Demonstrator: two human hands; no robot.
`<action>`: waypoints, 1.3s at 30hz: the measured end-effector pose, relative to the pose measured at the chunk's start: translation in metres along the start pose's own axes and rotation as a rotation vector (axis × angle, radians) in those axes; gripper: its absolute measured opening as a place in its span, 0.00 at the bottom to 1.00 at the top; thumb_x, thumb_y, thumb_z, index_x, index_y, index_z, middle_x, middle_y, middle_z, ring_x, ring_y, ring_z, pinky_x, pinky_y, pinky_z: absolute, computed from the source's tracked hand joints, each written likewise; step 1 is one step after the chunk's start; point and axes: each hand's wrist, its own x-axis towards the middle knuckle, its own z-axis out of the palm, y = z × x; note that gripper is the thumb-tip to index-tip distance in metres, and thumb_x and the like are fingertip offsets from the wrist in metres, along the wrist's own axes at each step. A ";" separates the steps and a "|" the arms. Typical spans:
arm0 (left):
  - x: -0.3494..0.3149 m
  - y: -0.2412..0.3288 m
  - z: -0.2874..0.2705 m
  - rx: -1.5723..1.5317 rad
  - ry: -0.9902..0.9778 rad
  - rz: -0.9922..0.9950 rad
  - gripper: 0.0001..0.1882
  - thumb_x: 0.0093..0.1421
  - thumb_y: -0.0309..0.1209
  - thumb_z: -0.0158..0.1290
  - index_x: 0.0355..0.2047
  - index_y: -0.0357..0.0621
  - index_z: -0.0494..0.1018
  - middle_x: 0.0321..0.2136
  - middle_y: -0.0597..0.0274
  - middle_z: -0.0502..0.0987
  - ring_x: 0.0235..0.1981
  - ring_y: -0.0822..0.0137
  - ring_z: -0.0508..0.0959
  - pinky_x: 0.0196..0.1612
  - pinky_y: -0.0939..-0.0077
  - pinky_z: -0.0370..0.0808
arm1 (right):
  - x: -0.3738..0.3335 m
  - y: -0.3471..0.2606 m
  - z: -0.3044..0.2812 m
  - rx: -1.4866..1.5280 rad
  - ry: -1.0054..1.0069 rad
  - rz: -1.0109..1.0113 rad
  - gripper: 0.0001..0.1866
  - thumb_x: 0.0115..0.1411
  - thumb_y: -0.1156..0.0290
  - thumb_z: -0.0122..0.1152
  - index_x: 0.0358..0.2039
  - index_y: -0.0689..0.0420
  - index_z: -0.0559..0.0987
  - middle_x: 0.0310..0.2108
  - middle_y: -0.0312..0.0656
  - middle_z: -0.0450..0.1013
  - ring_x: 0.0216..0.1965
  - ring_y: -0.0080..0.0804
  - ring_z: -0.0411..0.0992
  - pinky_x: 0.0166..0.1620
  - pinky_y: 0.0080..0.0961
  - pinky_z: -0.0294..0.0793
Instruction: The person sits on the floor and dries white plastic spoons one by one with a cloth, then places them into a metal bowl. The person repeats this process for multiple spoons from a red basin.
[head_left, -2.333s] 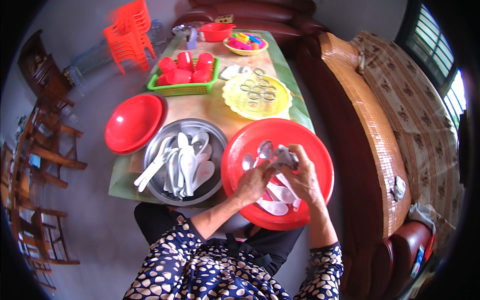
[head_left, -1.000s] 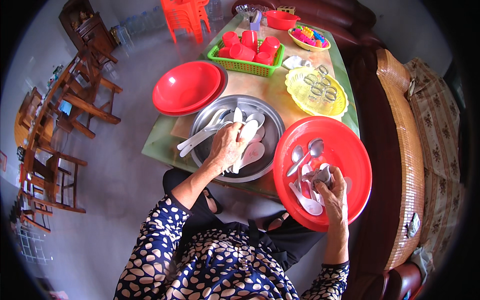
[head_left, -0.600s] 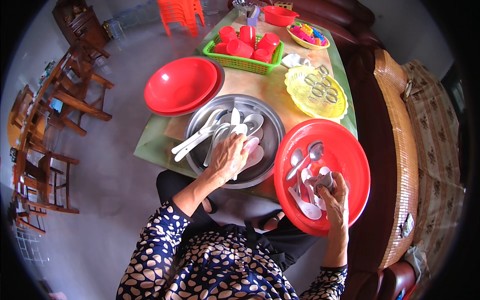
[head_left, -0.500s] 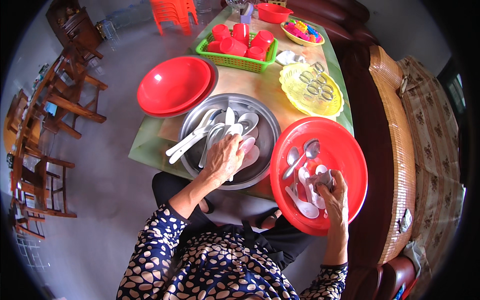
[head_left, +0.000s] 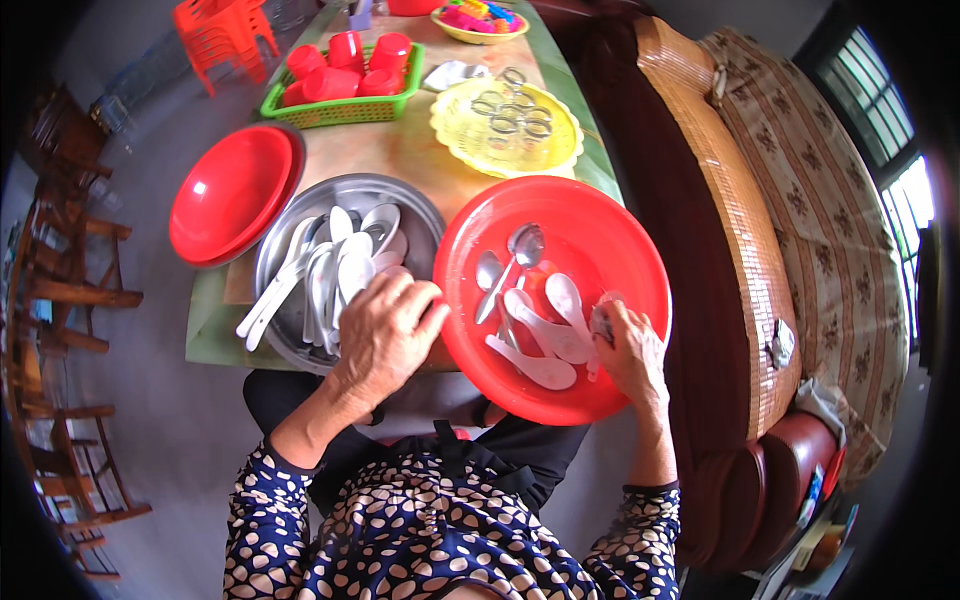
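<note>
Just above the front right rim of the steel basin (head_left: 432, 218), my left hand (head_left: 390, 325) hangs with its fingers loosely bent and apart, nothing visible in them. A pile of white soup spoons (head_left: 318, 270) and some metal ones fills that basin. To its right, a red basin (head_left: 625, 250) holds several white soup spoons (head_left: 535, 368) and a few metal spoons (head_left: 527, 243). Inside its right side my right hand (head_left: 635, 355) is closed around a small crumpled greyish cloth (head_left: 602, 322), mostly hidden by the fingers.
Behind stand a yellow scalloped basket (head_left: 465, 135) with clear glass pieces, a green basket (head_left: 345, 112) of red cups, and red bowls (head_left: 228, 190) at the left. A sofa (head_left: 690, 250) runs along the right; wooden chairs (head_left: 75, 290) stand far left.
My left hand has left the spoons in the steel basin and come toward the red basin. My right hand keeps the cloth; more soup spoons show beside it. The view has turned right.
</note>
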 end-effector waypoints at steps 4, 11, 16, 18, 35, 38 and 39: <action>0.009 0.028 0.026 0.025 -0.166 0.204 0.07 0.48 0.31 0.58 0.27 0.44 0.73 0.23 0.63 0.71 0.27 0.63 0.72 0.30 0.70 0.71 | -0.004 -0.001 0.004 -0.061 -0.071 0.007 0.16 0.45 0.69 0.59 0.37 0.53 0.73 0.31 0.45 0.73 0.35 0.45 0.71 0.38 0.39 0.70; 0.041 0.047 0.115 0.031 -0.320 0.397 0.08 0.51 0.34 0.53 0.25 0.43 0.73 0.25 0.58 0.71 0.29 0.59 0.73 0.33 0.65 0.70 | -0.007 0.002 0.010 -0.049 -0.129 -0.033 0.13 0.52 0.67 0.56 0.38 0.55 0.71 0.31 0.48 0.73 0.36 0.46 0.72 0.39 0.39 0.71; 0.054 0.074 0.146 0.020 -0.531 0.132 0.13 0.47 0.38 0.56 0.22 0.39 0.74 0.23 0.50 0.75 0.29 0.52 0.76 0.32 0.59 0.71 | -0.002 0.004 0.003 0.275 0.094 0.028 0.14 0.51 0.75 0.54 0.40 0.60 0.69 0.30 0.53 0.72 0.33 0.50 0.72 0.37 0.38 0.71; 0.065 0.090 0.143 0.010 -0.700 -0.043 0.14 0.44 0.39 0.58 0.22 0.39 0.75 0.21 0.49 0.76 0.28 0.51 0.77 0.31 0.58 0.72 | -0.001 0.007 0.005 0.425 0.317 0.062 0.16 0.50 0.78 0.54 0.41 0.61 0.68 0.30 0.53 0.71 0.33 0.53 0.70 0.35 0.41 0.71; 0.072 0.042 0.123 -1.221 -0.829 -1.087 0.06 0.62 0.36 0.42 0.34 0.50 0.63 0.14 0.76 0.59 0.09 0.85 0.54 0.11 0.88 0.48 | 0.016 0.021 0.028 0.141 -0.191 -0.313 0.05 0.50 0.73 0.53 0.22 0.61 0.73 0.27 0.51 0.69 0.28 0.45 0.75 0.27 0.34 0.77; 0.063 0.045 0.109 -1.425 -0.717 -1.207 0.05 0.62 0.33 0.41 0.31 0.48 0.62 0.14 0.73 0.60 0.10 0.82 0.56 0.13 0.86 0.51 | 0.038 0.022 0.019 0.246 0.025 0.028 0.07 0.46 0.78 0.55 0.29 0.62 0.72 0.30 0.54 0.71 0.33 0.51 0.73 0.34 0.41 0.74; 0.060 0.048 0.108 -1.476 -0.656 -1.248 0.05 0.62 0.32 0.41 0.31 0.47 0.62 0.14 0.73 0.60 0.10 0.81 0.56 0.13 0.86 0.52 | 0.042 0.021 0.013 0.312 0.076 0.065 0.09 0.47 0.78 0.56 0.31 0.64 0.72 0.31 0.54 0.71 0.34 0.48 0.73 0.36 0.39 0.73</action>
